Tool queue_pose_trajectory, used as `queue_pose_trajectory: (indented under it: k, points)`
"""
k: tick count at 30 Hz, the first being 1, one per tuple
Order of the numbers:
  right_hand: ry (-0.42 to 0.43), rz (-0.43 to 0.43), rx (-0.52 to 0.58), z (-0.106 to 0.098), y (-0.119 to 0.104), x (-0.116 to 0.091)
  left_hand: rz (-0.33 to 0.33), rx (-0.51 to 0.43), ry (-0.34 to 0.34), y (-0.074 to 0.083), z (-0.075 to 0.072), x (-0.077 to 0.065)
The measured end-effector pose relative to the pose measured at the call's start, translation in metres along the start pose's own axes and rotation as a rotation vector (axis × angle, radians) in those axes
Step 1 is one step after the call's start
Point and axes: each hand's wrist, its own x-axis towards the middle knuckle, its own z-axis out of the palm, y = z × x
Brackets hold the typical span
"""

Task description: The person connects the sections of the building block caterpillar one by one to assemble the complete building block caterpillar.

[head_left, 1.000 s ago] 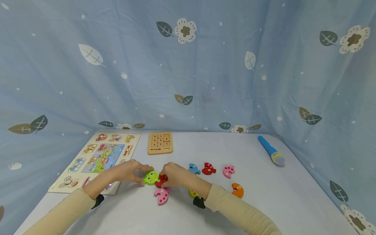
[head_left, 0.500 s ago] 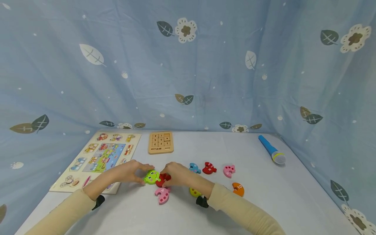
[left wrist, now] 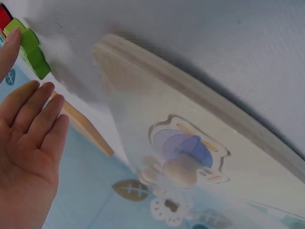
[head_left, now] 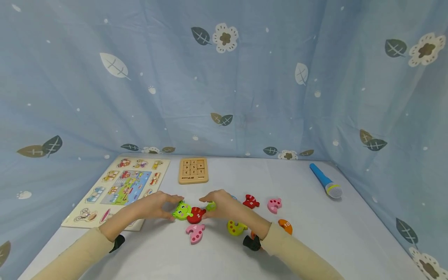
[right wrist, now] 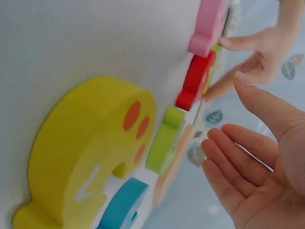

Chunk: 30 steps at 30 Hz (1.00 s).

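The red piece (head_left: 196, 215), striped darker and marked 2, has been let go by the right hand (head_left: 224, 206), whose fingers are now spread and held just off to the right, and its number (covered half a second ago) has been laid bare. It is set on the white table (head_left: 157, 256) against the smiling green head (head_left: 182, 210), though whether the joint is fully seated cannot be judged. The head is loosely framed by the left hand's (head_left: 152, 206) unclenched fingers, while the pink piece (head_left: 195, 233) is left lying just below.
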Motion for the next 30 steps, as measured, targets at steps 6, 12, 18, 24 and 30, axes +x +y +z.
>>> queue_pose_trajectory:
  k: [6,12,18,24,30]
  points:
    - [0.012,0.036,0.028,-0.009,0.002,-0.01,-0.002,0.009,0.014,-0.001,0.002,0.0]
    - [0.037,0.05,0.013,-0.013,0.01,-0.017,-0.004,0.01,0.021,-0.001,0.003,0.0]
    - [0.068,0.057,0.02,-0.017,0.015,-0.023,-0.009,0.006,0.025,-0.001,0.003,-0.002]
    - [0.097,0.048,0.019,-0.021,0.019,-0.032,0.012,-0.007,0.031,-0.001,0.003,-0.002]
    - [0.112,0.037,0.027,-0.025,0.021,-0.045,0.004,-0.014,0.027,-0.001,0.002,-0.002]
